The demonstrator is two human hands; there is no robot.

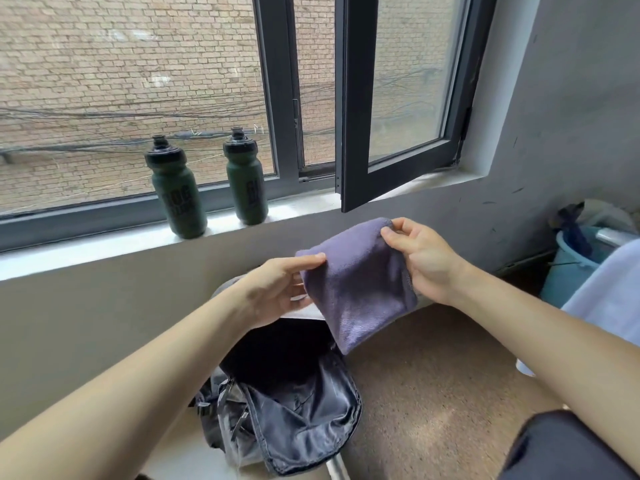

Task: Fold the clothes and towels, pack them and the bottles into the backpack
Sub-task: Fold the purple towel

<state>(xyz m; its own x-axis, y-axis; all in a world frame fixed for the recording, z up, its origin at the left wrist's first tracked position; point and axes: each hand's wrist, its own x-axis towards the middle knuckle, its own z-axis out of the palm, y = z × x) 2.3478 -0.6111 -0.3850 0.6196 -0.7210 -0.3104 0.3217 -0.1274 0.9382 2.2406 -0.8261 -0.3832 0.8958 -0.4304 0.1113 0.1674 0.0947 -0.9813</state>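
Folded towel (360,289), grey-violet, plush short pile, held in the air above the backpack (301,403). It hangs as a soft, rounded rectangle with its lower corner dipping towards the bag's mouth.

Left hand (277,292): fingers nearly straight, forefinger laid along the towel's upper left edge, the edge grasped between fingers and thumb. Right hand (422,261): thumb and forefinger pinch the far right corner, the other fingers curled by the right edge. Both forearms are bare and reach in from the near side.

The backpack is dark, of thin, smooth, creased fabric with grey straps and buckles on its left. It lies unzipped, flap spread towards the viewer, with a dark hollow inside.

Floor (433,375): brown and speckled.

Far left, on the pale sill (104,244): left bottle (176,192) and right bottle (246,181), upright and apart. Both are dark green, waisted plastic cylinders with black nozzle caps.

Behind them is a dark metal window frame (353,133), one sash swung inwards. Far right, a blue bucket (571,268) stands by the grey wall.
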